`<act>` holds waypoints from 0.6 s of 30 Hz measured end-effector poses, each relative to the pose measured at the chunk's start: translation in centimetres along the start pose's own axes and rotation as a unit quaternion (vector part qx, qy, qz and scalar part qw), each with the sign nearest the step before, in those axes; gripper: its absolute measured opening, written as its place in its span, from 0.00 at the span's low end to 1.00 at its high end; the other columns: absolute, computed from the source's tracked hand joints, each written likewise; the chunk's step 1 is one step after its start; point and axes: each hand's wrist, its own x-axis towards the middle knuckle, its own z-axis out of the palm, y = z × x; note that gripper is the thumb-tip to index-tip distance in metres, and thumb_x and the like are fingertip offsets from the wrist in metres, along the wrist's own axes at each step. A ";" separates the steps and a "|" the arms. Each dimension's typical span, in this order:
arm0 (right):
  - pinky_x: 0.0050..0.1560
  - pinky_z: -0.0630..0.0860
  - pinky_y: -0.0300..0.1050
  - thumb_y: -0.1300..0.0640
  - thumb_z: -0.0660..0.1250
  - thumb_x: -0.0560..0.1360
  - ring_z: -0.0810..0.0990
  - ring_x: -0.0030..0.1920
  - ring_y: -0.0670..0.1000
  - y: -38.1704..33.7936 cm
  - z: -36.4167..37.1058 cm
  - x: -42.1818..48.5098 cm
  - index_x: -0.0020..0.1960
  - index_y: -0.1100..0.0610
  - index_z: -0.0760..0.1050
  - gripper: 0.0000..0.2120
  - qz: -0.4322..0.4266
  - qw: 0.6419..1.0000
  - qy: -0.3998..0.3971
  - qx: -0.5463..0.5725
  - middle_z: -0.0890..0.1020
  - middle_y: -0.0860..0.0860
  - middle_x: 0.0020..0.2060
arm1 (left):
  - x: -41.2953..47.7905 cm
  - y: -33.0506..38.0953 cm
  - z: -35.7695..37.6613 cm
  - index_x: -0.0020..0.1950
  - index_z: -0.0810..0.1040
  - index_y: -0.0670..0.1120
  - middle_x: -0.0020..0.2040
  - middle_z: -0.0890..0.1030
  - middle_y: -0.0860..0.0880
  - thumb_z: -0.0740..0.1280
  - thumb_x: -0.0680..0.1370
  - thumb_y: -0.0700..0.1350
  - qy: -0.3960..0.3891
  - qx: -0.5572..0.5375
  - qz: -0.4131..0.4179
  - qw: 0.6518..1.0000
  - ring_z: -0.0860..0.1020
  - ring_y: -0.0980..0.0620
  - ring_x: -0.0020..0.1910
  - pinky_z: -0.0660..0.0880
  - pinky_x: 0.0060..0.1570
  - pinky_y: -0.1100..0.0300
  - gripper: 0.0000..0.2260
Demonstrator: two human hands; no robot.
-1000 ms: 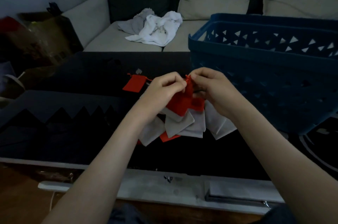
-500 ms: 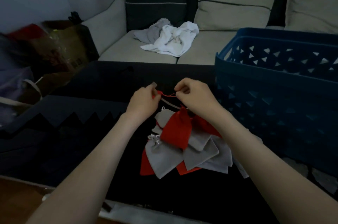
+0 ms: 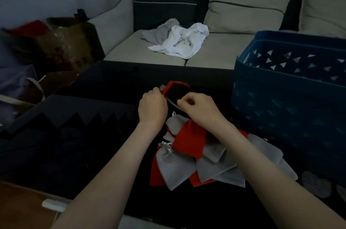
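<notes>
Curled fingers (image 3: 156, 91) of the left hand (image 3: 152, 107) pinch one edge of a small red fabric drawstring pouch (image 3: 176, 85). Fingers (image 3: 182, 101) of the right hand (image 3: 196, 110) pinch the opposite edge, so its mouth gapes between them. The pouch is held up near the tall blue perforated plastic basket (image 3: 290, 101). Under the wrists, just beside that basket, a heap of grey and red fabric pouches (image 3: 179, 167) lies on the black bench (image 3: 104, 154).
</notes>
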 end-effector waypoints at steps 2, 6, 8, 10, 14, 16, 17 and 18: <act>0.44 0.71 0.42 0.48 0.59 0.80 0.79 0.47 0.49 -0.7 -0.3 -0.6 0.51 0.58 0.79 0.16 0.004 1.000 0.017 0.026 0.81 0.50 0.43 | -0.7 1.8 -2.4 0.50 0.73 0.38 0.46 0.78 0.40 0.58 0.81 0.42 0.021 -0.077 0.001 0.997 0.76 0.42 0.47 0.69 0.39 0.52 0.08; 0.51 0.74 0.48 0.44 0.60 0.78 0.81 0.47 0.52 -2.1 -1.4 -1.8 0.48 0.58 0.80 0.18 0.066 0.961 0.043 0.267 0.84 0.55 0.44 | -3.5 5.7 -6.9 0.45 0.68 0.43 0.40 0.73 0.46 0.59 0.80 0.43 -0.005 -0.134 0.104 0.986 0.69 0.49 0.40 0.60 0.37 0.58 0.06; 0.47 0.75 0.46 0.50 0.62 0.78 0.80 0.44 0.51 -2.5 -2.4 -3.1 0.48 0.59 0.78 0.12 0.091 0.913 0.060 0.392 0.82 0.55 0.41 | -5.5 6.9 -8.5 0.43 0.67 0.45 0.39 0.73 0.49 0.60 0.79 0.43 -0.031 -0.139 0.141 0.980 0.70 0.51 0.38 0.60 0.36 0.60 0.05; 0.44 0.77 0.47 0.58 0.62 0.78 0.80 0.42 0.53 -2.4 -3.5 -4.8 0.49 0.60 0.78 0.08 0.106 0.901 0.080 0.414 0.81 0.55 0.39 | -7.4 7.9 -9.6 0.42 0.71 0.47 0.38 0.75 0.51 0.62 0.78 0.46 -0.070 -0.178 0.133 0.972 0.72 0.54 0.37 0.64 0.35 0.62 0.06; 0.46 0.79 0.46 0.63 0.61 0.78 0.83 0.45 0.54 -0.9 -5.2 -8.7 0.54 0.61 0.78 0.09 0.139 0.882 0.096 0.439 0.84 0.57 0.45 | -10.4 9.3 -11.2 0.40 0.76 0.50 0.40 0.79 0.54 0.62 0.77 0.57 -0.072 -0.311 -0.014 0.948 0.77 0.54 0.46 0.74 0.49 0.57 0.13; 0.46 0.79 0.46 0.62 0.62 0.78 0.83 0.46 0.54 -0.2 -5.7 -10.5 0.55 0.60 0.78 0.09 0.159 0.879 0.076 0.444 0.84 0.57 0.46 | -10.7 9.0 -10.5 0.50 0.77 0.51 0.52 0.79 0.51 0.57 0.76 0.65 -0.162 -0.292 -0.117 0.935 0.75 0.50 0.56 0.72 0.60 0.50 0.20; 0.49 0.79 0.48 0.62 0.62 0.78 0.83 0.47 0.55 0.2 -5.8 -11.4 0.56 0.60 0.78 0.09 0.167 0.878 0.066 0.443 0.84 0.57 0.47 | -11.2 9.0 -10.1 0.57 0.77 0.50 0.56 0.79 0.50 0.54 0.75 0.69 -0.248 -0.300 -0.157 0.908 0.75 0.49 0.59 0.70 0.63 0.48 0.27; 0.51 0.78 0.49 0.63 0.62 0.78 0.83 0.48 0.55 0.7 -5.9 -12.2 0.56 0.61 0.78 0.10 0.171 0.877 0.056 0.446 0.84 0.58 0.48 | -11.8 9.2 -9.9 0.62 0.76 0.50 0.59 0.79 0.49 0.52 0.72 0.72 -0.318 -0.340 -0.194 0.864 0.76 0.48 0.60 0.70 0.64 0.48 0.33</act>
